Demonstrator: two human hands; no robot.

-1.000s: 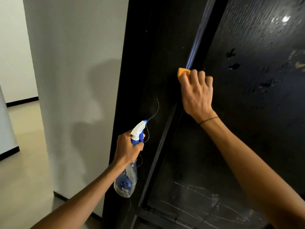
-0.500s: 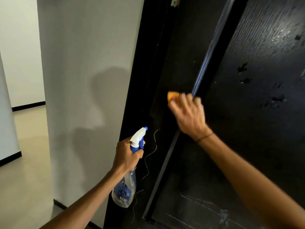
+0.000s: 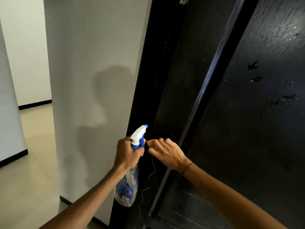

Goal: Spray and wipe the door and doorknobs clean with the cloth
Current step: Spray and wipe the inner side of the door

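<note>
While it fills the whole right side of the view, the black door (image 3: 257, 113) shows a grained face with dull smears and a patch of glare near the top right, and a raised vertical strip runs down it toward the lower middle. Left of it stands the black door frame (image 3: 148, 80), and beyond that a pale grey wall (image 3: 92, 63) carrying a soft shadow, with a beige floor (image 3: 33, 179) and black skirting below. No doorknob can be made out.

Lower in the middle, the spray bottle (image 3: 127, 187) hangs upright just in front of the frame, its clear body with a blue label below and its white and blue trigger head pointing up toward the door. The left hand (image 3: 127, 154) grips the bottle's neck, fingers curled round it by the trigger. Just beside it, the right hand (image 3: 166, 152) is blurred, its fingers curled over an orange cloth (image 3: 151, 142), only a small corner of which shows, held against the door's left edge. A thin dark band circles the right wrist. A fine thread (image 3: 152, 172) trails down the door below the hands.
</note>
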